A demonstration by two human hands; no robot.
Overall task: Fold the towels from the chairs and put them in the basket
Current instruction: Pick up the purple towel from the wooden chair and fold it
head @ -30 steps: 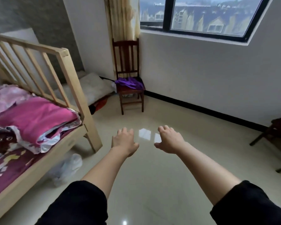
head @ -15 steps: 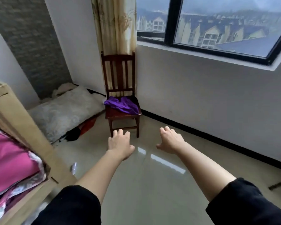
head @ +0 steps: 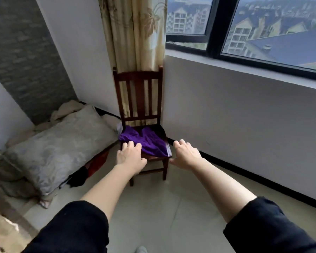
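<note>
fingers (head: 131,144) on both hands are loose and spread, gripping nothing. palms face down, prob. so they can drop onto the purple towel (head: 147,140) from above. left hand (head: 130,156) sits over the front left corner of the chair (head: 139,92), fingertips at the towel's near edge, can't tell if touching. right hand (head: 185,155) hangs just beside the front right corner, apart from the towel.

big to small: window (head: 214,26) w/ dark frame fills the upper right. grey cushion (head: 62,148) lies on the floor (head: 171,207) at left. curtain (head: 133,33) hangs in the room corner behind the chair. the chair is pushed into that corner, so i'd say only its front & left side are open for reaching. the purple towel lies crumpled on the seat, unfolded, one edge drooping over the front. basket not in view.

count: 1 window, 1 cushion, 1 curtain, 1 chair, 1 towel, 2 hands.
</note>
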